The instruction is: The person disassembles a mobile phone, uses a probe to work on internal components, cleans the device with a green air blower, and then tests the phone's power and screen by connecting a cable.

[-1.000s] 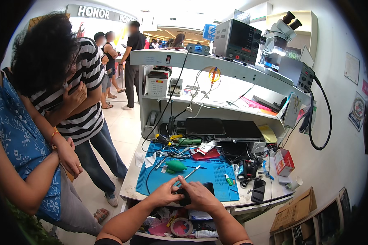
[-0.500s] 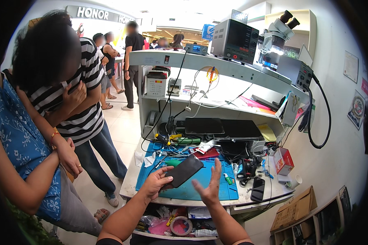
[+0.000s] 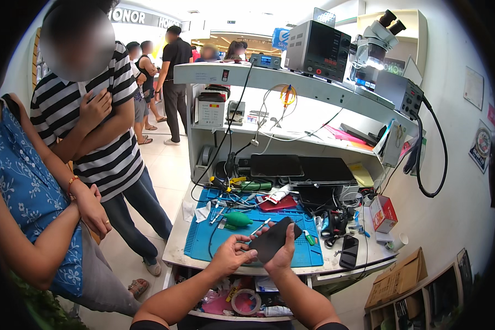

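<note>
A dark smartphone (image 3: 271,242) rests tilted in my right hand (image 3: 283,256), with the thumb along its right edge and the fingers behind it. Right at the phone's lower left edge is my left hand (image 3: 231,257), its fingers half curled and thumb apart from the index finger. Whether its fingertips touch the phone I cannot tell. Below both hands lies a blue repair mat (image 3: 203,242). On it are a green air blower bulb (image 3: 237,219), a red flat item (image 3: 278,202) and several thin tools.
Another phone (image 3: 349,252) lies at the bench's right, near a red-and-white box (image 3: 383,214). A microscope (image 3: 375,47) and a power supply (image 3: 318,50) stand on the upper shelf. An open drawer (image 3: 242,316) is below. Two people, one in a striped shirt (image 3: 110,132), stand at left.
The phone has passed from my left hand into my right and moved slightly right. My right hand has closed around it; the left has loosened. The person in stripes has raised their head.
</note>
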Tool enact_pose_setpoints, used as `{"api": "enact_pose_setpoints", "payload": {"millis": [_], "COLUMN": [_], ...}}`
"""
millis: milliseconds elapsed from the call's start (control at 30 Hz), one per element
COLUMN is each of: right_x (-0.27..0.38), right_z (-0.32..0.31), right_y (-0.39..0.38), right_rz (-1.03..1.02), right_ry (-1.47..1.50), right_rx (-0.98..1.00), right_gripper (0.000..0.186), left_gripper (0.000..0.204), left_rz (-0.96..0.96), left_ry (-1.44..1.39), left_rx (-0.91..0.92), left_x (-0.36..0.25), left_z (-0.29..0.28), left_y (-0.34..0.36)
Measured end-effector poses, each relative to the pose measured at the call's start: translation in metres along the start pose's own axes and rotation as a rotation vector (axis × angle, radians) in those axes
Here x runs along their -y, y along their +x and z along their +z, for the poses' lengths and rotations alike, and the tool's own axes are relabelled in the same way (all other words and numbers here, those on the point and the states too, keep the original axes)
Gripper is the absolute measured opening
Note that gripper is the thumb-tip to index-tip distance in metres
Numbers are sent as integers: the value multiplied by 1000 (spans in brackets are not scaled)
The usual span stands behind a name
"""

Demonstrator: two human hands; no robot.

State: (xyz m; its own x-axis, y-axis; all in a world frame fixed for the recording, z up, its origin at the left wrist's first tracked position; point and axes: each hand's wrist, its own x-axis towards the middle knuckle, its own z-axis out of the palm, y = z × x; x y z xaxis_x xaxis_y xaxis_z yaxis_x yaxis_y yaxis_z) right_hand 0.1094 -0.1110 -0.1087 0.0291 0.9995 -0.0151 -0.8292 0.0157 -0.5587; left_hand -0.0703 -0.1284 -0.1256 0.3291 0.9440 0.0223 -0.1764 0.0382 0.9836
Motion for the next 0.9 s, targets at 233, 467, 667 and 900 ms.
{"api": "enact_pose_setpoints", "payload": {"millis": [233, 467, 667, 900], "right_x": [4, -19, -18, -17], "right_z": [19, 10, 2, 8], "right_y": [28, 33, 24, 20], "right_rz": [-19, 29, 81, 82], "right_ry": [9, 38, 20, 32], "right_rx": [64, 123, 29, 15], "right_gripper": [86, 87, 91, 92], "left_gripper": [26, 21, 14, 15], "left_rz": [294, 556, 674, 664], "left_ry": [587, 825, 932, 872], "left_rx": [-186, -259, -208, -192], "left_x": [-24, -24, -13, -11], "left_z": [-5, -7, -8, -8], "left_y": [-11, -13, -12, -12]}}
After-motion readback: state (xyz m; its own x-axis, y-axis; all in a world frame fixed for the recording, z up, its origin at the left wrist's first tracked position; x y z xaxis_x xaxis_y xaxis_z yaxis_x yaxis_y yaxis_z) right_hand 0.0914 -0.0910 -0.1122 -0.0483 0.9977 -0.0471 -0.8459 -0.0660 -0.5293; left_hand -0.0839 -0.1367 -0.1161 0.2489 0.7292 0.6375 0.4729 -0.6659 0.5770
